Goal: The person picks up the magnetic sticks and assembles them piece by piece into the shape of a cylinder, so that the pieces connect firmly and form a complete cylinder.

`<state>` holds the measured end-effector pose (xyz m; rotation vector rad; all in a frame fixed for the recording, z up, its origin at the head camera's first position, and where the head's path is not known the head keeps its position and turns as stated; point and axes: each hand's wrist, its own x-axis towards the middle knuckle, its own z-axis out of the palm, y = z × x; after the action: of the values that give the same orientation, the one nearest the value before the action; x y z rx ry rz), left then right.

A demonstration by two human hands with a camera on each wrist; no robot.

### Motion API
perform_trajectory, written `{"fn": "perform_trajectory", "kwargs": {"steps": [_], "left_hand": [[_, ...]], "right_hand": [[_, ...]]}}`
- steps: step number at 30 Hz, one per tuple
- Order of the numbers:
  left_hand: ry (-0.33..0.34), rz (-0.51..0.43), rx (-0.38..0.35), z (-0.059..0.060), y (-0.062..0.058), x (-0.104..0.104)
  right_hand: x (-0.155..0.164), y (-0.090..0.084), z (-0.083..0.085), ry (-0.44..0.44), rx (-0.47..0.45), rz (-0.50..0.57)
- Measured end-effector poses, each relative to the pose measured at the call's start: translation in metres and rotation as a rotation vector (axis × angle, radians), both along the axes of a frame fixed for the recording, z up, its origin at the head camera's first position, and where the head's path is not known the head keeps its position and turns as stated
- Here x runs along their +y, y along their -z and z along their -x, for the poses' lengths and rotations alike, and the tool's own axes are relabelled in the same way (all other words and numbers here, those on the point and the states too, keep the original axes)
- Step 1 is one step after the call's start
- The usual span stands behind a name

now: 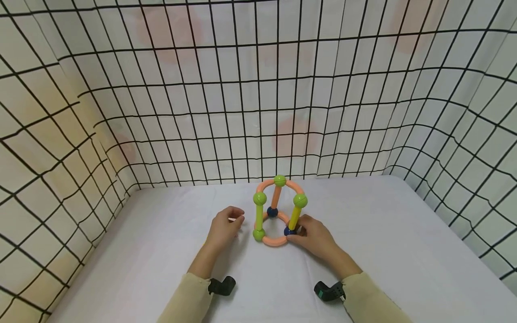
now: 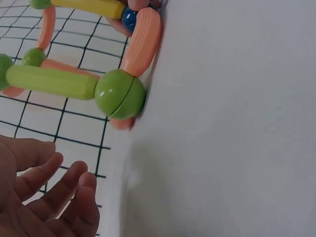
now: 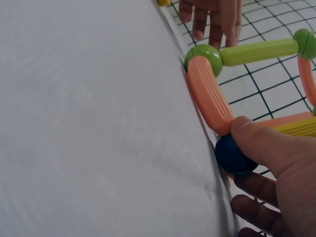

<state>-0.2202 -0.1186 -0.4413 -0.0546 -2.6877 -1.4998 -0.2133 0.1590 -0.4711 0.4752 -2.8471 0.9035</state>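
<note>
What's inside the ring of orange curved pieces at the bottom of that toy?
Inside the bottom orange ring only bare white table shows. The right hand covers the ring's right edge by the blue ball.

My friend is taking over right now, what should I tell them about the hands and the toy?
Left hand: fingers loose, holding nothing, just left of the plastic rod-and-ball toy frame.
Right hand: thumb and fingers pinch the dark blue ball at the frame's bottom right corner.
The frame stands upright on the white table, with curved orange rods forming its rings and green balls at the joints.
Done: three uprights link both rings.
Left: no loose pieces show; probably just check the joints.
</note>
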Motion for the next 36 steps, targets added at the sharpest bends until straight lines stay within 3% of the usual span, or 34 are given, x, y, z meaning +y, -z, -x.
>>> {"fn": "perform_trajectory", "kwargs": {"steps": [4, 8, 17, 27, 36], "left_hand": [[-0.016, 0.117, 0.028, -0.005, -0.007, -0.01], [0.011, 0.179, 0.004, -0.009, -0.014, -0.024], [0.069, 0.319, -0.107, -0.014, -0.027, -0.06], [0.134, 0.183, -0.257, -0.017, -0.024, -0.089], [0.155, 0.251, -0.336, -0.024, -0.023, -0.099]], "right_hand": [[-0.002, 0.0, 0.0, 0.026, 0.01, -0.036], [-0.005, 0.0, -0.001, 0.042, 0.011, -0.049], [-0.01, -0.003, -0.005, 0.066, -0.007, -0.037], [-0.007, 0.0, -0.003, 0.045, -0.011, -0.027], [-0.003, 0.0, -0.002, 0.005, -0.016, -0.021]]}}
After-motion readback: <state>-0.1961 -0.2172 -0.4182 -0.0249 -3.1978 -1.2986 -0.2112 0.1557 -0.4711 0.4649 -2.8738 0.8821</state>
